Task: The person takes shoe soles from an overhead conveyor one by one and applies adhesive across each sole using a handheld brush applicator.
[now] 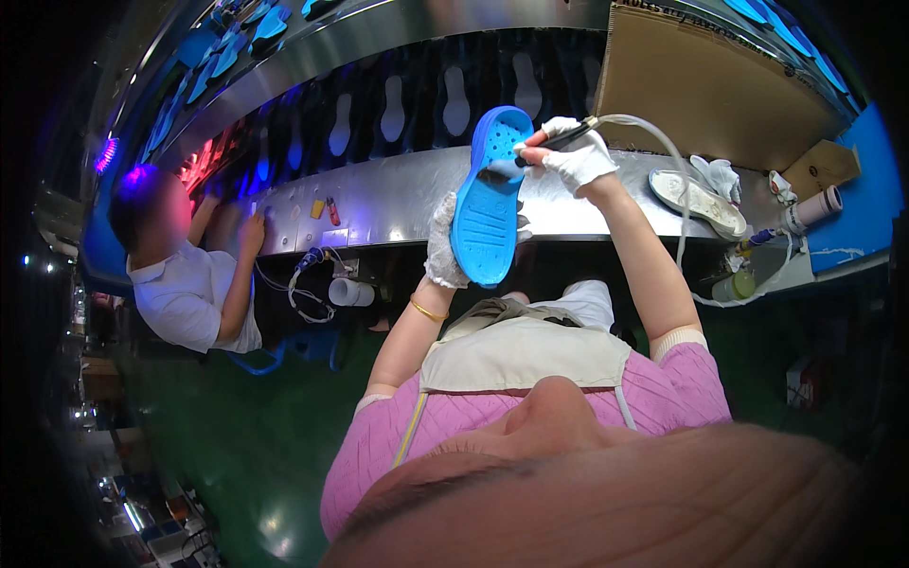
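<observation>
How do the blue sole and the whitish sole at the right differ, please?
Colour: the blue sole is bright blue; the whitish sole is pale.
Support: the left hand holds the blue sole, while the whitish sole lies on the metal bench.
Tool: the brush in the right hand is at the blue sole, not the whitish sole.
Both share a long, rounded sole shape.
</observation>
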A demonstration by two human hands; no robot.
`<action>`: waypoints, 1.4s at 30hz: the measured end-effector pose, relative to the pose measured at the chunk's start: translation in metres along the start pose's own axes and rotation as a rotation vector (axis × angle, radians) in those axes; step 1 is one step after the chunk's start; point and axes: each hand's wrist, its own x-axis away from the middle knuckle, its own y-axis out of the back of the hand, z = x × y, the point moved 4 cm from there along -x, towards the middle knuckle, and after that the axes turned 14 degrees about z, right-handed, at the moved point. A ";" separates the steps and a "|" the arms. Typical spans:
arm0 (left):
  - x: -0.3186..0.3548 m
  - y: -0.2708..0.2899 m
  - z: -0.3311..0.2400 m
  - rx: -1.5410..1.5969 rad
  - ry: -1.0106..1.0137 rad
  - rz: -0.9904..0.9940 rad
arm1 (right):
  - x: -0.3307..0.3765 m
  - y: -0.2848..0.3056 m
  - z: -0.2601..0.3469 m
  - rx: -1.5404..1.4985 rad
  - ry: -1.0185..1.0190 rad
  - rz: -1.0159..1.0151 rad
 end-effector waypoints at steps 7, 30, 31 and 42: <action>-0.004 0.002 0.004 0.012 0.028 0.027 | 0.011 -0.002 -0.019 0.429 0.715 -0.271; -0.019 0.002 -0.041 -0.236 -0.122 -0.186 | 0.037 -0.032 0.056 0.795 0.761 0.200; -0.030 0.002 -0.047 -0.198 -0.186 -0.186 | 0.035 -0.034 0.051 0.781 0.799 0.226; -0.111 -0.078 -0.133 -0.545 -0.116 0.199 | 0.083 0.018 0.058 0.624 0.618 -0.054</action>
